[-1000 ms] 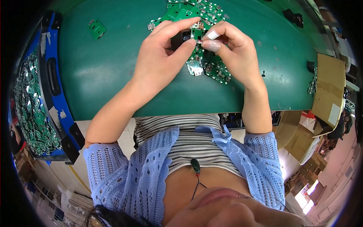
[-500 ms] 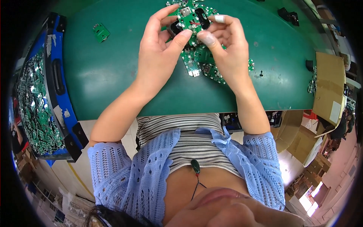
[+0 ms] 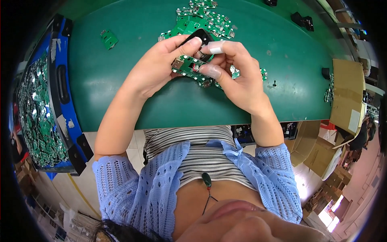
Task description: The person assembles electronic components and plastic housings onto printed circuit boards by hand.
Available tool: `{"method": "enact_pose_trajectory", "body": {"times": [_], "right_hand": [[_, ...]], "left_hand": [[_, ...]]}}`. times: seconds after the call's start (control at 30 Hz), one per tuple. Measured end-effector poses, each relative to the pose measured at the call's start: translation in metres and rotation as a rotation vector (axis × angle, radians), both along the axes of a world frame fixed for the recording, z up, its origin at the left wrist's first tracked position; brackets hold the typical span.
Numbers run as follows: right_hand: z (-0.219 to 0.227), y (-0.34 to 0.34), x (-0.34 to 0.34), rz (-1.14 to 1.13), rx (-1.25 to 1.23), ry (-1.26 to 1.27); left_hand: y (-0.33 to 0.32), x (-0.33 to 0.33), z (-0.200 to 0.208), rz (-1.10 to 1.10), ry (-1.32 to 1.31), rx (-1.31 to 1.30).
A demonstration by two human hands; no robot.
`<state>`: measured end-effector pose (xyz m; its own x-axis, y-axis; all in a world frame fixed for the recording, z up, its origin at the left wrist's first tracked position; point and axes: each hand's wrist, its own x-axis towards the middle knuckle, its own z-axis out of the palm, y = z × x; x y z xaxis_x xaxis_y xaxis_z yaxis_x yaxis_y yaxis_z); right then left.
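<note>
My left hand [image 3: 155, 66] is closed around a black plastic casing [image 3: 205, 36], its thumb resting on the casing's edge. Just below the casing, a green circuit board [image 3: 184, 67] with a metal port hangs tilted, and red wire shows at its middle. The thumb of my right hand [image 3: 244, 76] presses the board's right end. My right index finger, wrapped in white tape, reaches to the inside of the casing; what its tip touches is hidden. Behind my hands lies a pile of green circuit boards [image 3: 193, 22], and a few more show partly beneath them.
One single circuit board [image 3: 109, 39] lies on the left of the green table [image 3: 109, 97]. A blue bin [image 3: 67, 92] full of boards stands at the left edge. Black parts [image 3: 302, 21] lie far right, a small black piece [image 3: 275, 83] nearer. Cardboard boxes [image 3: 346, 92] stand at the right.
Both hands have come nearer to me, uncovering the pile behind. The circuit board has tipped down away from the casing, and my right index finger has moved to the casing's inside.
</note>
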<state>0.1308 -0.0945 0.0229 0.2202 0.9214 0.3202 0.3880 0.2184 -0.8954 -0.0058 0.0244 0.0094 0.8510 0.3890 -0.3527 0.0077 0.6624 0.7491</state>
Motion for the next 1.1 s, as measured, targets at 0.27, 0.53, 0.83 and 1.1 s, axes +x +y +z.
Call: {"method": "enact_pose_trajectory", "body": {"times": [0.27, 0.53, 0.83, 1.1], "right_hand": [[0.000, 0.003, 0.009, 0.026, 0.351, -0.807], [-0.004, 0.015, 0.017, -0.117, 0.580, -0.820], [-0.002, 0.009, 0.015, -0.059, 0.447, -0.807], [-0.011, 0.019, 0.018, -0.287, 0.454, -0.705]], "left_hand": [[-0.003, 0.002, -0.005, 0.073, -0.106, 0.076], [-0.022, 0.006, 0.001, 0.297, -0.045, 0.163], [-0.019, 0.003, -0.002, 0.244, -0.056, 0.213], [-0.029, 0.003, 0.003, 0.194, -0.067, 0.295]]}}
